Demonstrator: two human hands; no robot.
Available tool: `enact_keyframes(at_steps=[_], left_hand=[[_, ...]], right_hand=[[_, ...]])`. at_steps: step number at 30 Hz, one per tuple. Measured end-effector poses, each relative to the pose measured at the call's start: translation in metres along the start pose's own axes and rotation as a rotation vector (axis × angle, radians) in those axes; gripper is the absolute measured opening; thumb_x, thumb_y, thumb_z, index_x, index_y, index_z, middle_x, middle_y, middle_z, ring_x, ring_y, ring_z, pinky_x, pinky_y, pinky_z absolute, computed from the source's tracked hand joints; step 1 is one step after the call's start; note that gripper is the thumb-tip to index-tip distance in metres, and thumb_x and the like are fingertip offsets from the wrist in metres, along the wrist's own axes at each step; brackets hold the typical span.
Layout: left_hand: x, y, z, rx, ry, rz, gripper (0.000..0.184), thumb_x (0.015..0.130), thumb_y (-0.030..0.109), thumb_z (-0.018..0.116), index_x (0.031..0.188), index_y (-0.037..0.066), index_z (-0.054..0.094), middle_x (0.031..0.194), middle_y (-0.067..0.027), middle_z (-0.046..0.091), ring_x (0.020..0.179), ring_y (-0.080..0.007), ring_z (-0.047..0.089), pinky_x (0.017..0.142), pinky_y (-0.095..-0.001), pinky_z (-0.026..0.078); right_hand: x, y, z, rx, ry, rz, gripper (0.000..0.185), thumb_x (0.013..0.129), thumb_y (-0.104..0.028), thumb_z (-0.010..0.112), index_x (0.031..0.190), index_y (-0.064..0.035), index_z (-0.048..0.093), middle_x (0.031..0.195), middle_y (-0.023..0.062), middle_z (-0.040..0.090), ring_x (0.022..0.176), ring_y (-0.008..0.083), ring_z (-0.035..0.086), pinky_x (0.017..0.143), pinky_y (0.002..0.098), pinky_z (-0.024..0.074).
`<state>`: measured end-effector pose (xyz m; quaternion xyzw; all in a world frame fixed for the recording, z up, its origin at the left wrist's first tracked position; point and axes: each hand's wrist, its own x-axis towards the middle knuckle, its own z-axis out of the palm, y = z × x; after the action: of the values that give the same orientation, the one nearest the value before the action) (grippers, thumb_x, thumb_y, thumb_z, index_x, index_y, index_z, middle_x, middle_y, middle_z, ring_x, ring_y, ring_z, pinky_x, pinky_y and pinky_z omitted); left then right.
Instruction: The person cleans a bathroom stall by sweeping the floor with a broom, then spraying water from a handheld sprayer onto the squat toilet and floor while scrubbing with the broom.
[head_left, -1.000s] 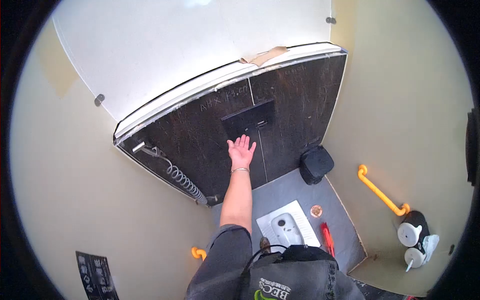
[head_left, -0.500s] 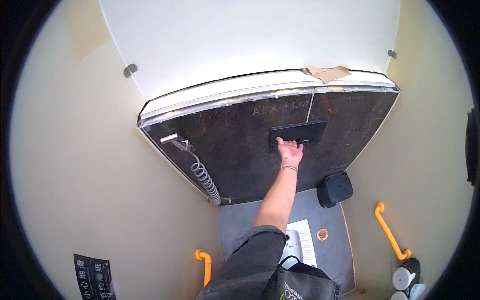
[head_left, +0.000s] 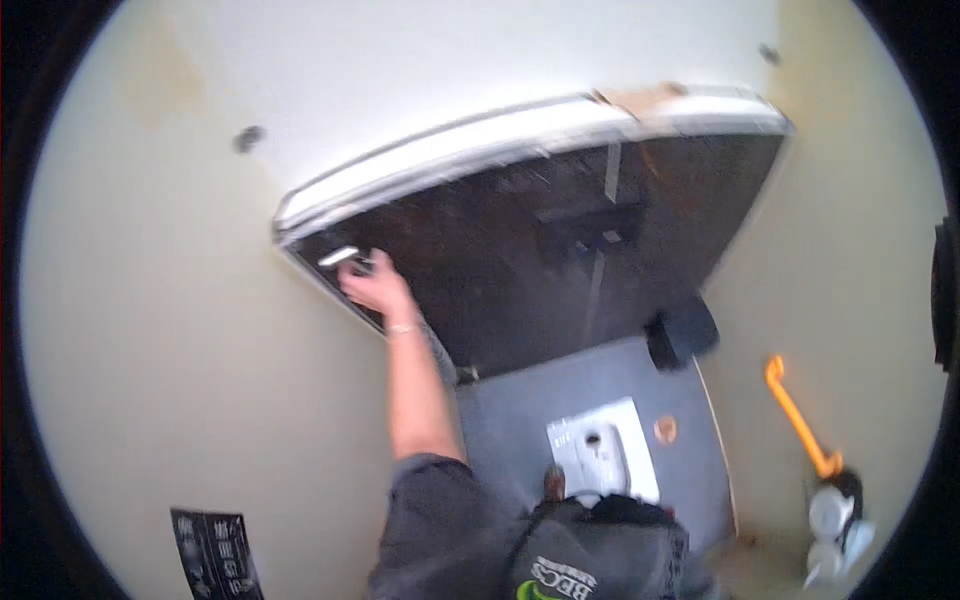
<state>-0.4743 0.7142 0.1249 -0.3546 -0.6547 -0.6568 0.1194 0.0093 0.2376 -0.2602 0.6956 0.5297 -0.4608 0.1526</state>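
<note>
My left hand (head_left: 375,287) is up at the dark back wall (head_left: 480,270), at its left end. Its fingers and thumb are closed around the handle of a silver hand-held sprayer (head_left: 340,257), which is still at its place on the wall. Motion blurs the fingertips. Below the wrist, part of the sprayer's coiled hose (head_left: 440,355) shows behind the forearm. A black flush plate (head_left: 590,228) sits on the wall to the right of the hand, untouched. My right hand is out of view.
A white squat toilet (head_left: 610,450) is set in the grey floor (head_left: 510,410), with a round copper-coloured drain (head_left: 665,430) beside it. A black bin (head_left: 683,333) stands in the right corner. An orange grab bar (head_left: 800,415) and white roll holders (head_left: 830,515) are on the right wall.
My left hand has left the flush plate and moved left to the sprayer, closing on its handle. The view has shifted, and a shoe now shows beside the toilet.
</note>
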Motion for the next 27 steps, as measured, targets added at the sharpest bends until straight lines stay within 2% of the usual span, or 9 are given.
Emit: enact_keyframes(at_steps=[3, 7, 13, 15, 18, 20, 22, 24, 27], left_hand=[[0.015, -0.018, 0.004, -0.207, -0.177, -0.095, 0.026, 0.076, 0.018, 0.070, 0.074, -0.003, 0.055, 0.070, -0.0154, 0.059, 0.063, -0.0244, 0.050, 0.066, -0.0400, 0.044], [0.010, -0.026, -0.001, -0.384, -0.236, -0.058, 0.018, 0.077, 0.010, 0.070, 0.085, -0.003, 0.062, 0.080, -0.0105, 0.064, 0.070, -0.0171, 0.055, 0.068, -0.0348, 0.045], [-0.010, 0.063, -0.085, -0.287, -0.045, 0.189, 0.014, 0.083, 0.010, 0.059, 0.081, -0.004, 0.062, 0.083, -0.0124, 0.064, 0.069, -0.0197, 0.055, 0.072, -0.0342, 0.045], [-0.045, 0.096, -0.115, -0.769, -0.002, -0.096, 0.013, 0.084, 0.006, 0.051, 0.087, -0.004, 0.059, 0.078, -0.0122, 0.061, 0.062, -0.0183, 0.054, 0.067, -0.0313, 0.046], [-0.113, 0.080, -0.156, -0.638, -0.727, -0.230, 0.027, 0.078, 0.001, 0.045, 0.105, -0.001, 0.048, 0.063, -0.0027, 0.048, 0.052, -0.0076, 0.044, 0.045, -0.0205, 0.037], [-0.191, 0.087, -0.192, -0.629, -1.143, -0.496, 0.028, 0.079, 0.003, 0.050, 0.106, 0.005, 0.050, 0.062, 0.0032, 0.044, 0.051, -0.0052, 0.040, 0.044, -0.0208, 0.032], [-0.269, 0.068, -0.238, -0.470, -1.443, -0.341, 0.031, 0.079, 0.009, 0.056, 0.110, 0.007, 0.051, 0.066, 0.0053, 0.044, 0.054, -0.0045, 0.040, 0.048, -0.0196, 0.032], [-0.328, 0.056, -0.290, -0.398, -1.739, -0.524, 0.032, 0.081, 0.017, 0.060, 0.110, 0.008, 0.050, 0.069, 0.0053, 0.043, 0.057, -0.0042, 0.039, 0.049, -0.0196, 0.032], [-0.389, 0.034, -0.355, -0.392, -1.907, -0.639, 0.035, 0.084, 0.028, 0.059, 0.109, 0.006, 0.046, 0.071, 0.0000, 0.049, 0.059, -0.0107, 0.047, 0.052, -0.0257, 0.038]], right_hand=[[-0.131, 0.014, 0.178, 0.226, -0.135, 0.186, 0.029, 0.084, -0.023, 0.052, 0.096, 0.0019, 0.060, 0.080, 0.0201, 0.063, 0.074, 0.0311, 0.064, 0.062, 0.0396, 0.0486], [-0.275, -0.007, 0.321, 0.416, -0.279, 0.364, 0.030, 0.084, -0.023, 0.052, 0.096, 0.0024, 0.060, 0.082, 0.0204, 0.064, 0.075, 0.0314, 0.064, 0.063, 0.0399, 0.0485], [-0.317, 0.018, 0.350, 0.482, -0.282, 0.437, 0.031, 0.085, -0.024, 0.052, 0.097, 0.0031, 0.060, 0.084, 0.0208, 0.064, 0.077, 0.0319, 0.064, 0.064, 0.0403, 0.0484], [-0.325, 0.028, 0.353, 0.501, -0.270, 0.447, 0.031, 0.085, -0.024, 0.051, 0.097, 0.0033, 0.060, 0.084, 0.0209, 0.064, 0.078, 0.0320, 0.064, 0.065, 0.0405, 0.0483], [-0.336, 0.039, 0.340, 0.512, -0.249, 0.450, 0.031, 0.085, -0.024, 0.051, 0.097, 0.0036, 0.060, 0.085, 0.0210, 0.064, 0.078, 0.0322, 0.064, 0.065, 0.0406, 0.0483], [-0.372, 0.015, 0.269, 1.048, -0.146, 0.823, 0.025, 0.085, -0.021, 0.055, 0.090, 0.0039, 0.060, 0.078, 0.0120, 0.063, 0.068, 0.0256, 0.062, 0.059, 0.0381, 0.0475], [-0.410, 0.013, 0.221, 1.127, -0.097, 0.723, 0.021, 0.085, -0.018, 0.056, 0.087, 0.0026, 0.059, 0.074, 0.0087, 0.060, 0.063, 0.0213, 0.058, 0.056, 0.0356, 0.0473], [-0.433, 0.022, 0.207, 1.220, -0.057, 0.628, 0.018, 0.084, -0.016, 0.057, 0.084, 0.0012, 0.058, 0.071, 0.0054, 0.057, 0.059, 0.0170, 0.055, 0.054, 0.0330, 0.0471], [-0.458, 0.058, 0.228, 1.283, -0.129, 0.670, 0.013, 0.084, -0.013, 0.057, 0.080, -0.0015, 0.054, 0.065, 0.0049, 0.053, 0.055, 0.0138, 0.051, 0.047, 0.0279, 0.0433]])
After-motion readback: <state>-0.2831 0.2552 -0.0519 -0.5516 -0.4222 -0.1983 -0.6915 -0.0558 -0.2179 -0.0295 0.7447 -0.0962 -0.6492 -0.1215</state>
